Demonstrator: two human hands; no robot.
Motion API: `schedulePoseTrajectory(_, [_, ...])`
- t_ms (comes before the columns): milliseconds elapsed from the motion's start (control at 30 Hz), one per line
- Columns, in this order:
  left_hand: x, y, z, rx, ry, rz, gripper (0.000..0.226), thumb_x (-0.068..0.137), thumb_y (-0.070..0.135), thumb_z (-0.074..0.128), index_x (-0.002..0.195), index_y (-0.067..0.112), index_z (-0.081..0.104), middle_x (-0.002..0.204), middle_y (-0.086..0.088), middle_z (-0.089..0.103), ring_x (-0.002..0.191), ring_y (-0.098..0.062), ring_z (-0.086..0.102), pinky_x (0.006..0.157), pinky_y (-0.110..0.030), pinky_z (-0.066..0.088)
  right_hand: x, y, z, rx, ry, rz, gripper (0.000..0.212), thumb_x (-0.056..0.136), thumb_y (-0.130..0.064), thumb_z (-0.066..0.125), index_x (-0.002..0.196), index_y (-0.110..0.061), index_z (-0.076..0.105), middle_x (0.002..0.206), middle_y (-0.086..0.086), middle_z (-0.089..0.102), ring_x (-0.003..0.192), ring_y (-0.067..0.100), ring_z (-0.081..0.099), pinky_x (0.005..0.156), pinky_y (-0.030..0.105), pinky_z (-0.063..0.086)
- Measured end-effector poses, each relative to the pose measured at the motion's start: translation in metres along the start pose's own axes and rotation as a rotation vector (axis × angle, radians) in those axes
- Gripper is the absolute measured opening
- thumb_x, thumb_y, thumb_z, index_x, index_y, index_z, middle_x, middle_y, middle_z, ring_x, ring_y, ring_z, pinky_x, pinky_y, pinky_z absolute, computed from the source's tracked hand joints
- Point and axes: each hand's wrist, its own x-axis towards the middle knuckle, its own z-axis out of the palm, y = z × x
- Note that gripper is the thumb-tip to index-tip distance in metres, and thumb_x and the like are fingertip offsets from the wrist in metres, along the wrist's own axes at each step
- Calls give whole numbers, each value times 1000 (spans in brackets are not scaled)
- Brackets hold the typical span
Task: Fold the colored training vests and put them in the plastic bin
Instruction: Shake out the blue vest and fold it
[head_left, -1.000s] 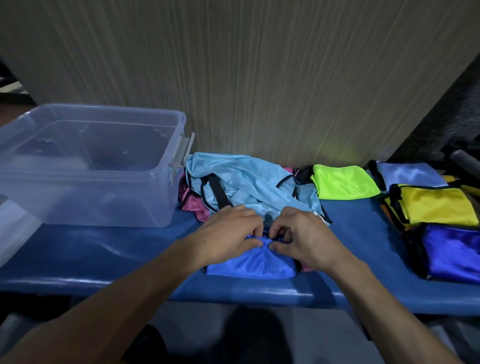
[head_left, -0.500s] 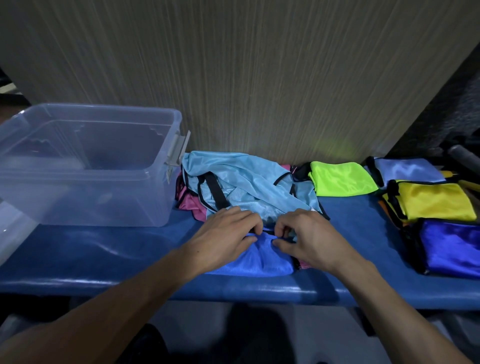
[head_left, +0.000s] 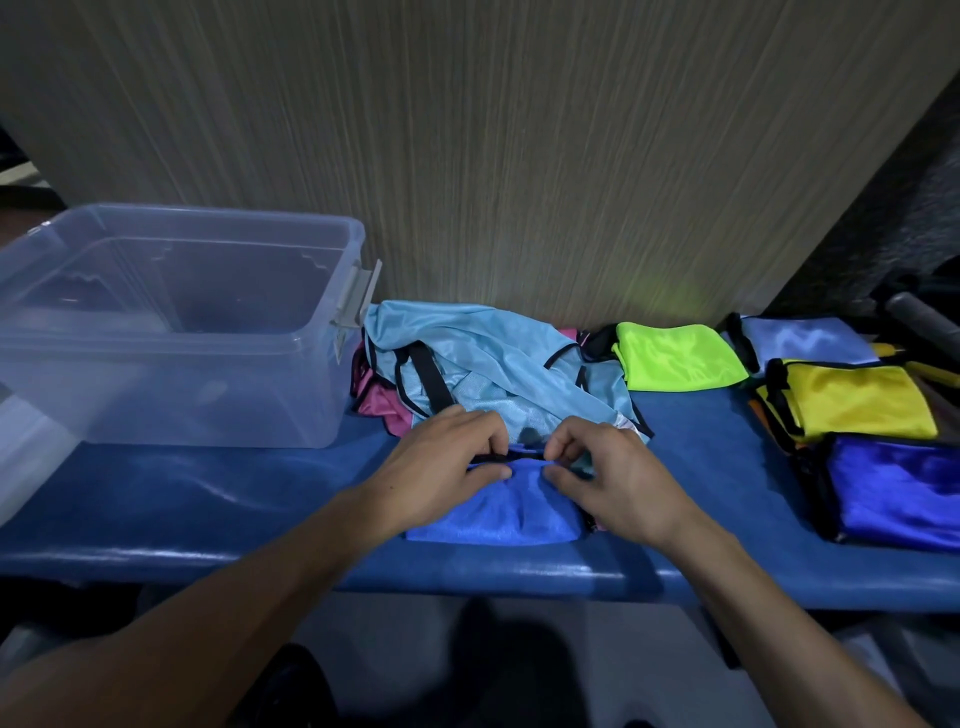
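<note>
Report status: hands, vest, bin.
Left hand and right hand both pinching the blue vest at its black-trimmed edge, on the bench. Plastic bin holds no vests. Light blue vest pile just behind.

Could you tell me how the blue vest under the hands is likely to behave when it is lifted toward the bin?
The blue vest will probably go floppy: it is thin mesh, bunching where both hands pinch it. It looks light, so the left hand and right hand should lift it easily. Its fold may slip open, since the fabric looks sheeny.

Pink vest (head_left: 382, 402) mostly buried under light-blue vest (head_left: 483, 364); royal-blue vest (head_left: 904, 493) cut by right edge.
</note>
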Motion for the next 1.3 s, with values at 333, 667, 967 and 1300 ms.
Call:
schedulePoseTrajectory(333, [-4, -41, -27, -256, -114, -183, 10, 89, 37, 77, 88, 33, 67, 79, 14, 62, 82, -2, 54, 75, -21, 44, 12, -3, 12, -74, -49, 153, 9, 100, -17, 50, 93, -20, 55, 81, 0, 66, 79, 22, 62, 75, 40, 52])
schedulePoseTrajectory(667, [-7, -59, -40, -687, -257, -429, 7, 98, 16, 66, 102, 13, 71, 93, 7, 74, 92, -2, 65, 90, -19, 45, 12, -16, 29, -360, 30, 148, 7, 103, -15, 36, 98, -15, 40, 86, 4, 59, 79, 25, 47, 90, 44, 44])
schedulePoseTrajectory(967, [-9, -52, -21, -175, -89, -306, 12, 102, 28, 59, 90, 26, 61, 74, 7, 63, 67, -4, 54, 66, -28, 46, 6, -17, 39, -446, 42, 132, 6, 98, -12, 36, 101, -16, 39, 92, 3, 59, 92, 30, 52, 87, 48, 42])
schedulePoseTrajectory(1300, [-4, -46, -14, -32, -93, -331, 27, 107, 31, 44, 93, 15, 60, 90, 5, 60, 86, -14, 55, 83, -43, 50, 12, -14, 45, -500, 76, 160, 12, 101, -14, 33, 104, -16, 44, 104, 3, 53, 98, 29, 51, 85, 45, 39])
